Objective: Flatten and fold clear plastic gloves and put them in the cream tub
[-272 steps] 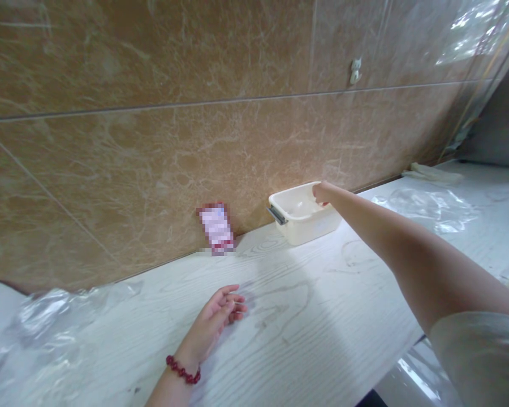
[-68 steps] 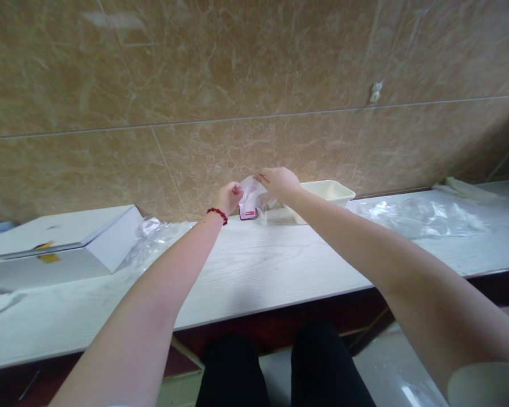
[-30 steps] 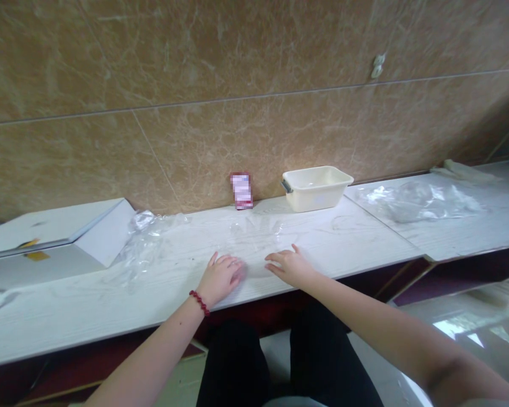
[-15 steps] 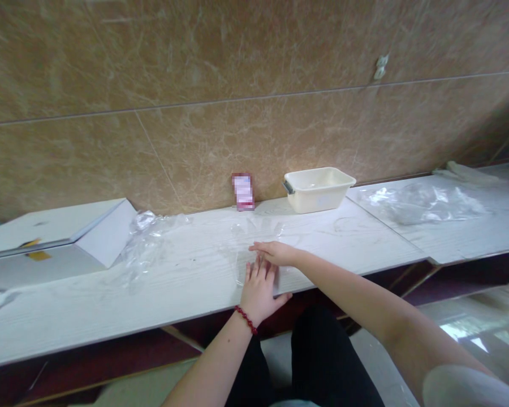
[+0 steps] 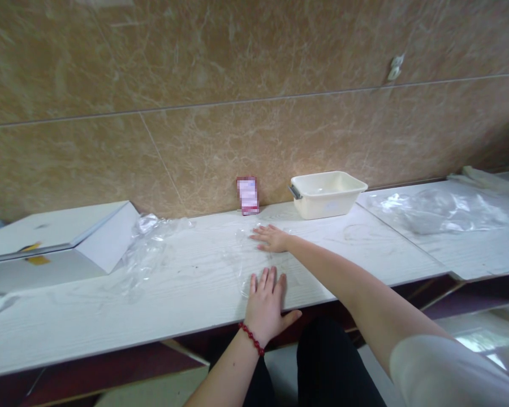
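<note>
Clear plastic bag flat, long axis toward the wall

Both hands lie palm-down, fingers spread.

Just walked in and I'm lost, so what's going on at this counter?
A person's left hand, with a red bead bracelet, and right hand are spread over clear plastic film, perhaps a bag, lying on the white wood-grain counter. The left is near the counter's front edge; the right is farther in, toward the tiled wall. Neither hand is gripping anything. Beyond them, a cream plastic bin stands near the wall, right of a small blurred red-edged item.
</note>
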The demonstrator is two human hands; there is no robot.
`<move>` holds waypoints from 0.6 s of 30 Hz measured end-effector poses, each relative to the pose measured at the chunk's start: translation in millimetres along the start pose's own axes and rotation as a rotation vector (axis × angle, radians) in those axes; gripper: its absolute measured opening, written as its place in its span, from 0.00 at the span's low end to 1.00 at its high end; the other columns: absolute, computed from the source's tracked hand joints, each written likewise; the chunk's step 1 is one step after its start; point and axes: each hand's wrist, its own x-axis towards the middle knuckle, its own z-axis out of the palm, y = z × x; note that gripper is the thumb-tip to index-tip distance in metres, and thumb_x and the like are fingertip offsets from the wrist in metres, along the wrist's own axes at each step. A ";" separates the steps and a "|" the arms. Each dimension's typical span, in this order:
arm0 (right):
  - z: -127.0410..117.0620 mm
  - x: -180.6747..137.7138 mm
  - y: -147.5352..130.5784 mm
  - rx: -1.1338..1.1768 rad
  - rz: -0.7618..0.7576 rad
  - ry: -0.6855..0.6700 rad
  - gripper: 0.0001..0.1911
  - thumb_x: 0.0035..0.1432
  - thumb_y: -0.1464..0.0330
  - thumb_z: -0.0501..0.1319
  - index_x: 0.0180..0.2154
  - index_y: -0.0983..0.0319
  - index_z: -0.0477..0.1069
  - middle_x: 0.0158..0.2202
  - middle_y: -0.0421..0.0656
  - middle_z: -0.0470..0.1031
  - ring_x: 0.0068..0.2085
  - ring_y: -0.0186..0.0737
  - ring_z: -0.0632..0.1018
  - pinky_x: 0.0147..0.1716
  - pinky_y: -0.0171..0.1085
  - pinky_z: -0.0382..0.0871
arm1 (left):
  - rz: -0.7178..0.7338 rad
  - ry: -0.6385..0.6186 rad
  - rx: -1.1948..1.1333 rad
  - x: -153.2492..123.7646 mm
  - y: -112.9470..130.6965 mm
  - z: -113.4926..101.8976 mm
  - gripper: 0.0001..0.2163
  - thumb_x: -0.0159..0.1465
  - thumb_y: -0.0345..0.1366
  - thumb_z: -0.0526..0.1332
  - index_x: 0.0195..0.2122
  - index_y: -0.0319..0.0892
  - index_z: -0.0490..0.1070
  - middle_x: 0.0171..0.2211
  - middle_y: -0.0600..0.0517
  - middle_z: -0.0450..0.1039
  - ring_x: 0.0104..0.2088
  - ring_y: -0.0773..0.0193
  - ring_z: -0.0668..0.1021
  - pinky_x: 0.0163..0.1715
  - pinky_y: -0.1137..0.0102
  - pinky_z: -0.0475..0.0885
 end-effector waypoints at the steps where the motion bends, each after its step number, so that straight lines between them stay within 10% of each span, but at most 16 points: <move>1: -0.7 3.5 3.2 -0.003 0.012 -0.004 0.28 0.54 0.52 0.40 0.56 0.52 0.45 0.59 0.41 0.43 0.58 0.45 0.46 0.52 0.50 0.37 | -0.002 0.003 -0.008 -0.1 -0.2 0.1 0.37 0.49 0.60 0.45 0.55 0.41 0.49 0.58 0.43 0.44 0.57 0.51 0.47 0.52 0.52 0.39; 9: 2.9 23.2 22.9 -0.001 0.115 0.057 0.28 0.53 0.52 0.43 0.55 0.52 0.47 0.58 0.40 0.45 0.57 0.46 0.47 0.52 0.52 0.38 | -0.002 0.011 -0.103 -0.9 -1.0 -2.3 0.36 0.50 0.59 0.45 0.56 0.41 0.49 0.58 0.43 0.44 0.57 0.49 0.47 0.52 0.51 0.38; 18: -15.9 7.3 11.2 0.144 0.475 0.621 0.22 0.56 0.66 0.43 0.51 0.67 0.56 0.51 0.48 0.60 0.55 0.39 0.56 0.52 0.40 0.50 | -0.095 0.169 -0.498 -2.4 -15.0 3.1 0.33 0.55 0.50 0.49 0.56 0.36 0.44 0.57 0.42 0.47 0.57 0.55 0.48 0.54 0.57 0.45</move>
